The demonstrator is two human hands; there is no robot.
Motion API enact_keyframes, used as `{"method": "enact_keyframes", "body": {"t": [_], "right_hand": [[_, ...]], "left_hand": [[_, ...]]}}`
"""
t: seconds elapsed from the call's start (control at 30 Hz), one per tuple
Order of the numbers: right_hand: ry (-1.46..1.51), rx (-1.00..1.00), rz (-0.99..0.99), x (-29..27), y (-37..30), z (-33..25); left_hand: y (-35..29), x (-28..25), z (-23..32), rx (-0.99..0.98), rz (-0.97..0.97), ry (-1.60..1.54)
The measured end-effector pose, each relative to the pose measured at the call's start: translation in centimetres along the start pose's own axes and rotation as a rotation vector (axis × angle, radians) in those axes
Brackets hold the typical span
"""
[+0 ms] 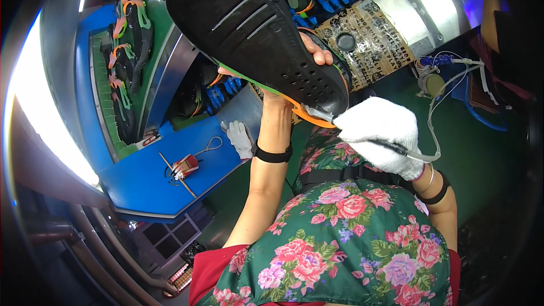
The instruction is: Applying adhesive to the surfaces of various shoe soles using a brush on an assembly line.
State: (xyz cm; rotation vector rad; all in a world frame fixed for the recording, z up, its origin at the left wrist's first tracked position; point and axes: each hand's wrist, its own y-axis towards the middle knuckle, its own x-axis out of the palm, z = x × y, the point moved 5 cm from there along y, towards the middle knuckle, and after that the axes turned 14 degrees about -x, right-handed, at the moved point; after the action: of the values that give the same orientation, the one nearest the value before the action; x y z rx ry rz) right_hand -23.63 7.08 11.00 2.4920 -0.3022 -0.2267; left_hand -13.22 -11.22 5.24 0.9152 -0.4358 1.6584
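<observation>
A large shoe (243, 28) is held up with its black bottom facing me; small holes dot the wider part near its lower end, and orange and green trim shows along its edge. My bare left hand (318, 51) grips it from behind, fingers curled over the right edge, the palm mostly hidden. In a white glove, my right hand (382, 133) closes round a brush (320, 114) with a thin hose at its back end. The pale, wet-looking brush tip touches the black bottom beside the orange trim.
A blue table (141, 184) at left carries a red container (186, 165) with a stick across it and a grey glove (239, 137). More shoes (133, 39) line a green rack at upper left. Behind stands a taped metal beam (368, 34); a hose (435, 130) hangs at right.
</observation>
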Motion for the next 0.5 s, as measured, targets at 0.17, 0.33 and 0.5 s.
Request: {"method": "enact_keyframes", "body": {"t": [0.17, 0.33, 0.5], "right_hand": [[-0.025, -0.058, 0.01, 0.95, 0.28, -0.87], [-0.041, -0.061, 0.04, 0.59, 0.71, -0.77], [-0.012, 0.034, 0.043, 0.75, -0.25, 0.01]], "left_hand": [[-0.03, -0.15, -0.17, -0.007, 0.05, -0.086], [-0.05, -0.43, -0.5, -0.096, 0.086, -0.159], [0.04, -0.85, -0.76, -0.109, 0.084, -0.142]]}}
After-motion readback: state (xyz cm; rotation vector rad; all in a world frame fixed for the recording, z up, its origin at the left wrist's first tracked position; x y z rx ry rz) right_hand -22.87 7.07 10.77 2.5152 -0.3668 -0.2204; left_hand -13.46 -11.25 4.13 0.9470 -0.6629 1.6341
